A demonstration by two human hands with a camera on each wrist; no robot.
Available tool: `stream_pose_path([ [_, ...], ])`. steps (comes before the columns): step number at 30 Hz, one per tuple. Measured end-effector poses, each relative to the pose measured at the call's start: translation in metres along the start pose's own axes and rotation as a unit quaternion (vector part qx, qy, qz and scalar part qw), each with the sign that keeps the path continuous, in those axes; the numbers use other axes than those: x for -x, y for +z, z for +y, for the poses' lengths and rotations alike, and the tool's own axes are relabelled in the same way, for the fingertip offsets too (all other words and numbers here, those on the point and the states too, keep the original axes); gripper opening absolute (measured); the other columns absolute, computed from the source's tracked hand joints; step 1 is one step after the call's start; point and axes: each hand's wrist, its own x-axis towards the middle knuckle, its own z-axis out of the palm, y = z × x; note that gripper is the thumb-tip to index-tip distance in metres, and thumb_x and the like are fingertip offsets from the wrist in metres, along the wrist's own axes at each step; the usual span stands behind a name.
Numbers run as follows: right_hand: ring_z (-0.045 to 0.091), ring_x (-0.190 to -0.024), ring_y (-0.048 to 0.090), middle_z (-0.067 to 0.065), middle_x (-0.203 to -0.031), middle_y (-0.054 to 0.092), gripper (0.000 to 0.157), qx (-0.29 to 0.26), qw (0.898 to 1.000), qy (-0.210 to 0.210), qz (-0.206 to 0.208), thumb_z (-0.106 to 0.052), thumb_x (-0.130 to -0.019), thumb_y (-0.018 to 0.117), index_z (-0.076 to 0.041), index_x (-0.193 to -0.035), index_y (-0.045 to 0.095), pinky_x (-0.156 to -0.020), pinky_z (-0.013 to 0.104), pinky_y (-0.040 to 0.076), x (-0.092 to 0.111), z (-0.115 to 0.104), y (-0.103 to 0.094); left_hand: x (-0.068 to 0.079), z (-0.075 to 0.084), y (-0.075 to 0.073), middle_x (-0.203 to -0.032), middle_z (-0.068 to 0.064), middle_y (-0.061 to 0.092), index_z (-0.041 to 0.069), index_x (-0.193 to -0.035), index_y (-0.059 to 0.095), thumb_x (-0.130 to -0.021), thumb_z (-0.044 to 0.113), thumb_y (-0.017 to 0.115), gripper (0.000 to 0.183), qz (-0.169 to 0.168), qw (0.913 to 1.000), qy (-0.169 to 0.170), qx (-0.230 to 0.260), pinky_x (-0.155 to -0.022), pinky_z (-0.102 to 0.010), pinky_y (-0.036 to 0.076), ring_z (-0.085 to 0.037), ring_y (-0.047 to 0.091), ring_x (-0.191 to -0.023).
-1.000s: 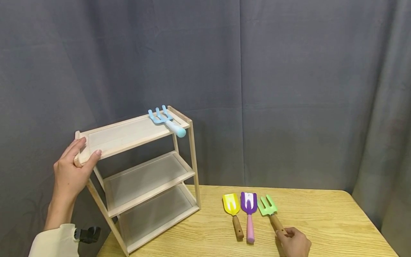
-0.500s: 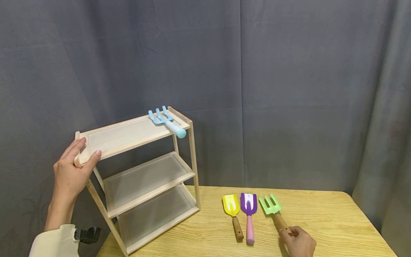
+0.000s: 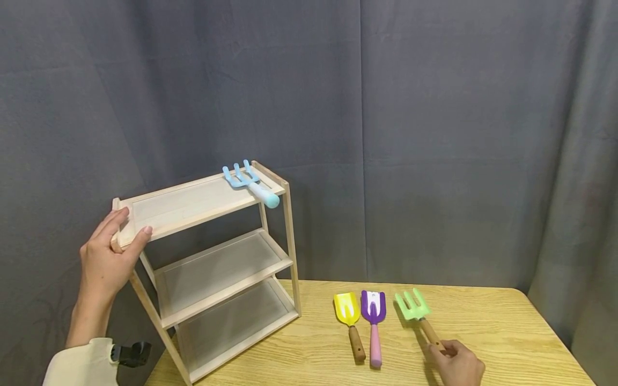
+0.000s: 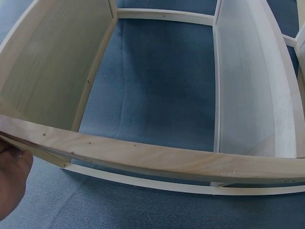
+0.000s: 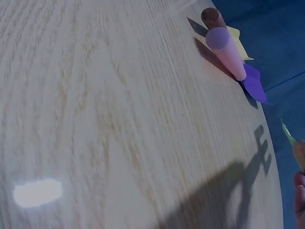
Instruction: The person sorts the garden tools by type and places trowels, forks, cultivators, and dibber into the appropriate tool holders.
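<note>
My left hand (image 3: 107,252) grips the left end of the top tier of a three-tier wooden shelf rack (image 3: 224,291). In the left wrist view, part of that hand (image 4: 13,179) shows beside the rack's side post (image 4: 143,155). With my right hand (image 3: 458,362) I hold a green garden fork (image 3: 413,305) by its wooden handle, tines pointing away from me. Its shadow lies apart from it, so the fork is raised off the table. To its left, a purple toy shovel (image 3: 374,308) with a pink handle and a yellow toy shovel (image 3: 346,308) with a brown handle lie side by side.
A light-blue hand fork (image 3: 251,185) lies at the right end of the rack's top tier, its handle overhanging the front edge. The rack stands on the left of a wood-grain table (image 3: 502,327). Grey curtain (image 3: 434,145) hangs behind.
My right hand has moved a little to the right, taking the green garden fork away from the purple shovel and up off the table. The left hand and rack stay in place.
</note>
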Motion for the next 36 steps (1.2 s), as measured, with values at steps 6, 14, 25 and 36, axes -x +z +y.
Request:
stream_pose_path([
  [6,0.017,-0.044,0.058,0.011,-0.056,0.064,0.025,-0.014,1.000,-0.021,0.009,-0.012,-0.069,0.086,0.007,-0.072,0.070,-0.057,0.045,0.046,-0.006,-0.004,-0.007,0.000,0.000,0.000,-0.139,-0.021,0.050,0.001,-0.134,0.057,-0.085,0.018,0.073,0.055,0.004,1.0000,0.002,0.001,-0.109,-0.041,0.029,-0.040,0.046,-0.127],
  [14,0.013,-0.042,0.057,0.010,-0.057,0.065,0.025,-0.020,0.999,-0.032,0.012,-0.012,-0.069,0.087,0.007,-0.075,0.072,-0.047,0.033,0.045,-0.011,-0.012,-0.015,0.000,0.001,0.000,-0.139,-0.021,0.050,0.001,-0.134,0.057,-0.084,0.017,0.074,0.054,0.005,1.0000,0.002,0.000,-0.109,-0.039,0.029,-0.039,0.046,-0.127],
  [25,0.005,-0.043,0.054,0.003,-0.055,0.065,0.022,-0.030,0.999,-0.011,-0.006,-0.015,-0.070,0.086,0.002,-0.074,0.073,-0.053,0.026,0.041,-0.008,-0.020,-0.028,0.000,0.001,0.000,-0.139,-0.021,0.050,0.001,-0.133,0.057,-0.085,0.017,0.073,0.054,0.003,1.0000,0.002,0.001,-0.109,-0.039,0.028,-0.037,0.045,-0.129],
  [36,0.007,-0.045,0.055,0.002,-0.057,0.065,0.023,-0.037,0.999,0.016,-0.025,-0.017,-0.070,0.087,0.000,-0.074,0.073,-0.053,0.024,0.041,-0.002,-0.036,-0.039,0.000,0.001,-0.001,-0.139,-0.021,0.050,0.001,-0.133,0.057,-0.085,0.019,0.073,0.054,0.003,1.0000,0.006,0.000,-0.109,-0.041,0.029,-0.038,0.045,-0.129],
])
